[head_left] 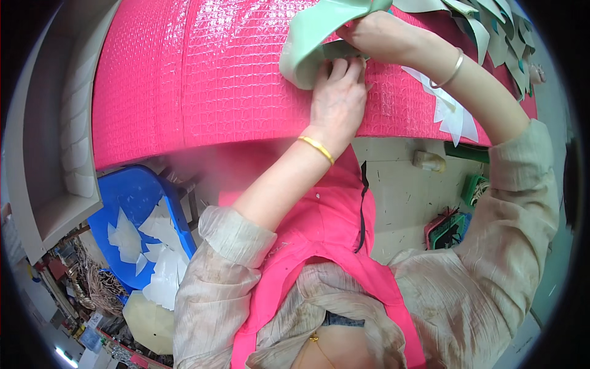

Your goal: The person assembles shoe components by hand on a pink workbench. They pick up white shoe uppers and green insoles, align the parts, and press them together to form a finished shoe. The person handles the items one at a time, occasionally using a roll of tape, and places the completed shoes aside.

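Note:
A mint-green piece of soft, leather-like sheet (307,40) stands curled into a loop at the far side of the pink table cover. My left hand (338,95), with a gold bangle on the wrist, has its fingers bent over the near edge of this piece and closed on it. Reaching round from the right, my right hand (373,37) bends at the wrist against the upper part of the loop. Its fingertips are partly hidden, but the hand looks closed on the green sheet. The inside of the loop is mostly out of sight.
The quilted pink cover (233,86) spreads over the table. White backing scraps (455,114) lie at its right edge, below a heap of pale green pieces (516,55). A grey tray (52,154) stands at left, above a blue stool (132,190) strewn with white scraps.

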The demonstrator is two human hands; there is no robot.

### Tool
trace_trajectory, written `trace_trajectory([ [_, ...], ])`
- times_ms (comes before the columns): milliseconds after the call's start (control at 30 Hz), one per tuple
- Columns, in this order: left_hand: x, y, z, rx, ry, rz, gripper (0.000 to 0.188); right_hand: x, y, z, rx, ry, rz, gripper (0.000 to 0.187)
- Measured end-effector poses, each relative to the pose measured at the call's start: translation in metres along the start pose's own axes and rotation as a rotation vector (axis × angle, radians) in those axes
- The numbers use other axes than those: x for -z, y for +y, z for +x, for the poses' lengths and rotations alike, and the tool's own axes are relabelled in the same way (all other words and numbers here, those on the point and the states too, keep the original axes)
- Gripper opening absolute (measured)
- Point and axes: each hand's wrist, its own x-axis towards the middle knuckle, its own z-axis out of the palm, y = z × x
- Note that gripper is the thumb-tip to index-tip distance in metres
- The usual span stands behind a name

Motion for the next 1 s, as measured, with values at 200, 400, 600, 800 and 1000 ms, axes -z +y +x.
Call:
trace_trajectory([
  [200,-0.006,0.002,0.002,-0.001,0.09,0.009,0.041,-0.007,-0.007,-0.001,-0.127,-0.056,0.059,0.021],
  [400,-0.011,0.02,0.006,0.077,-0.016,0.143,0.043,0.019,-0.02,-0.01,-0.141,0.031,0.22,0.028],
  [600,0.067,-0.032,-0.042,-0.052,-0.191,0.071,0.042,0.008,-0.092,-0.036,-0.317,0.17,0.651,0.054],
  [800,0.097,-0.045,-0.025,-0.6,-0.252,0.707,0.027,0.004,-0.1,-0.007,-0.348,0.247,0.639,0.056],
  [1000,0.099,-0.075,-0.019,-0.632,-0.368,0.713,0.011,0.009,-0.105,0.001,-0.459,0.252,0.711,0.054],
])
